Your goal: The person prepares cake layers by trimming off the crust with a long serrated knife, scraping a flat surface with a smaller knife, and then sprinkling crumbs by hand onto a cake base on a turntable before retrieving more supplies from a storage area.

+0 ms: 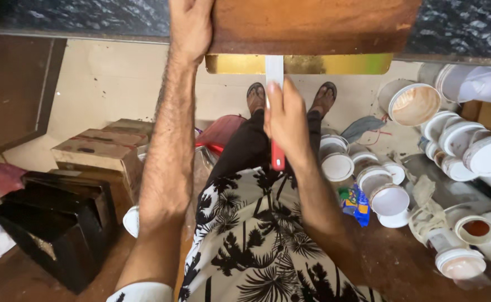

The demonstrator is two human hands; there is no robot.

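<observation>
— Nearest: patterned shirt [256,246] with black palm print, then both forearms reaching out over the floor [105,84]. Holding what?

— Left hand [190,25] clamped on the edge of the wooden board [312,25], fingers wrapped round and out of sight behind it. Right hand [286,120] closed around the red handle of a scraper [275,95], pale blade pointing up and touching the gold strip [298,64] along the board's lower edge.

— Best way to work that blade?

— Probably flat and low against the gold strip, light even pressure, short strokes along the edge rather than across. Board kept steady by the left grip; otherwise likely to skid or gouge.

— Anything close by to mind?

— Open paint tubs [413,103] and white lids [337,166] crowded on the right, cardboard boxes [103,148] and a black box [61,223] on the left, sandalled feet [256,96] directly below the blade. Safer with elbows tucked.
</observation>
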